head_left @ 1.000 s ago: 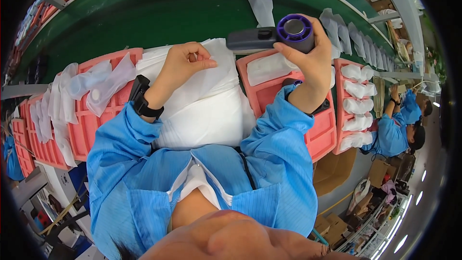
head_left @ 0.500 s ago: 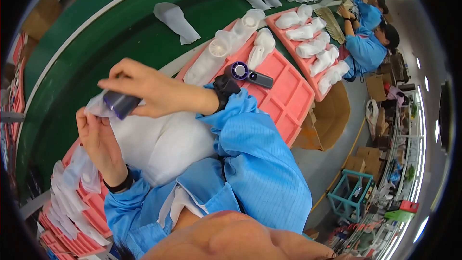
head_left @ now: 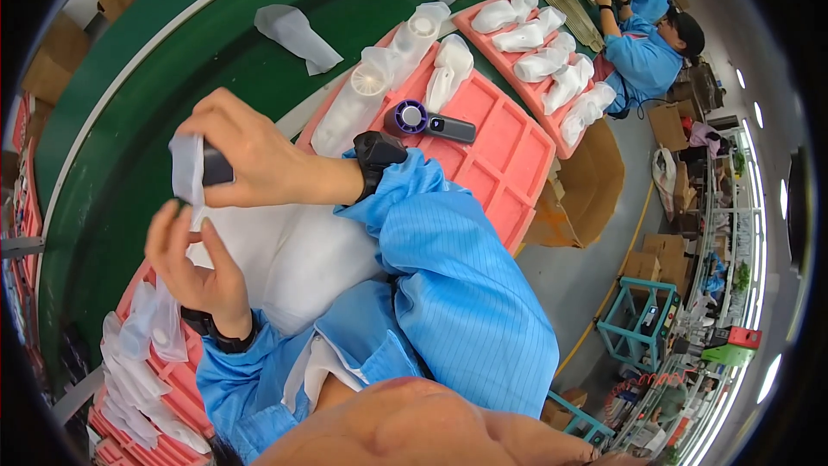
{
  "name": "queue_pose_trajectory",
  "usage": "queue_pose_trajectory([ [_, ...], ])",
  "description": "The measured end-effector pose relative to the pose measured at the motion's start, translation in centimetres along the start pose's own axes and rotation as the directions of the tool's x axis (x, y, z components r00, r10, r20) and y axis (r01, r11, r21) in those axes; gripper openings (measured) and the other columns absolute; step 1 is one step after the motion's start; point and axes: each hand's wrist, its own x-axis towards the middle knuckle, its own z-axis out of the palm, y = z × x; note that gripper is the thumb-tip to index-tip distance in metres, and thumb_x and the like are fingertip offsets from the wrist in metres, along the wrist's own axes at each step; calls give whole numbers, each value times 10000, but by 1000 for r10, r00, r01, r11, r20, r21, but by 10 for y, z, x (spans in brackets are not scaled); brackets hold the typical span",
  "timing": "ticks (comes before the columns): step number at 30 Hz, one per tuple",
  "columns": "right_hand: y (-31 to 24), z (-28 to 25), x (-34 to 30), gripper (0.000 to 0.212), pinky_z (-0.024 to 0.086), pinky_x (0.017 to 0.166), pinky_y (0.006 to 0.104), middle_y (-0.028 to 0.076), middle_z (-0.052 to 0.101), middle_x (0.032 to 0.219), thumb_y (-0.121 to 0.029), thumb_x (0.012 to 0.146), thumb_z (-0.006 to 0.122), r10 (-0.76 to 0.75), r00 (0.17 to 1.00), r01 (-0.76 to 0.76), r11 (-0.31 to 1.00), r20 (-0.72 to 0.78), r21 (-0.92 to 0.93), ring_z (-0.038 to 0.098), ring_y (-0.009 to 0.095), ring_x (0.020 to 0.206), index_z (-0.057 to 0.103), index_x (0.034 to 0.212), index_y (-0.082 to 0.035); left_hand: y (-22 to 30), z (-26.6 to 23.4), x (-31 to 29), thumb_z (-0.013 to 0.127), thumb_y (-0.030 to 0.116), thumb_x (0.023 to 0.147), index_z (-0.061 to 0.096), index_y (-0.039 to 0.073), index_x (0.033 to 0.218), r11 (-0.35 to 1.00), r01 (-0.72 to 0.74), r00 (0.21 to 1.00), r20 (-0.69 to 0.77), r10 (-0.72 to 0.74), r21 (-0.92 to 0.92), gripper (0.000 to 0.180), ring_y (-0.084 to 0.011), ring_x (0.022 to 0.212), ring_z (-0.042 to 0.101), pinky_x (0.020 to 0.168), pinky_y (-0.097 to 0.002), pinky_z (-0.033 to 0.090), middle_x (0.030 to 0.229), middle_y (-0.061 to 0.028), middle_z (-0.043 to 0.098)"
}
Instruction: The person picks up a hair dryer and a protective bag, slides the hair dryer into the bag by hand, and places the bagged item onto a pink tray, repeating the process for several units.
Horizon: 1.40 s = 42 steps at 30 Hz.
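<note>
My right hand (head_left: 246, 151) is closed around a dark handheld fan (head_left: 217, 167), whose far part is hidden in a translucent white foam sleeve (head_left: 186, 171). Just below the sleeve, my left hand (head_left: 197, 263) has its fingers apart and curled, with the fingertips close to the sleeve's lower edge. Whether they touch it I cannot tell. Past my right wrist, an unwrapped fan with a purple ring (head_left: 407, 117) and a dark handle lies on a pink compartment tray (head_left: 496, 151). White-wrapped fans (head_left: 366, 91) rest along the same tray's far left side.
Another pink tray (head_left: 496, 45) with several wrapped fans stands farther right. A green conveyor belt (head_left: 207, 56) runs across, carrying a flat white sleeve (head_left: 297, 36). More sleeves (head_left: 129, 371) lie over pink trays at lower left. An open carton (head_left: 586, 190) and two co-workers (head_left: 642, 60) are at the right.
The fan in my right hand has turned, and the white sleeve now covers its far end. My left hand has dropped away from the sleeve's edge, its fingers spreading. The whole view has shifted slightly.
</note>
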Motion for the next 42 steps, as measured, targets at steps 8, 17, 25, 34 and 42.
queue_pose_trajectory([
  [8,-16,2,-2,701,471,759,376,161,480,1108,-194,635,803,122,973,-187,913,194,362,532,327,944,440,1210,-28,-14,5,7,740,35,732,394,79,1285,972,197,977,-59,-205,-124,653,-262,1064,536,847,-332,463,1307,-183,442],
  [17,0,-1,-14,436,485,747,425,208,610,896,-120,698,719,313,853,-291,949,418,-117,601,390,882,537,1081,-22,-17,-10,0,768,101,717,538,77,1143,675,422,807,-89,-584,-606,484,-223,1109,493,896,-301,420,1279,-141,466],
  [25,-2,18,-19,413,478,597,430,163,612,843,-121,676,738,172,888,-65,965,427,-254,604,372,785,528,1019,-28,-8,6,-2,791,12,657,615,63,1023,773,386,835,-166,-525,-504,409,-219,1086,500,868,-293,405,1228,-112,487],
  [34,11,18,-17,354,485,575,393,167,626,794,-237,736,737,245,921,-182,959,304,-219,622,358,753,557,923,4,-28,3,-7,780,62,715,660,43,865,904,378,878,-232,-419,-201,193,-172,954,547,758,-266,438,1141,-90,545],
  [42,38,9,-9,447,481,615,368,200,638,798,-358,766,733,211,715,-260,965,666,-27,621,334,701,614,970,22,-53,-51,19,688,66,812,648,54,949,605,585,707,-25,-707,-540,143,-106,794,570,704,-217,436,942,-65,633],
])
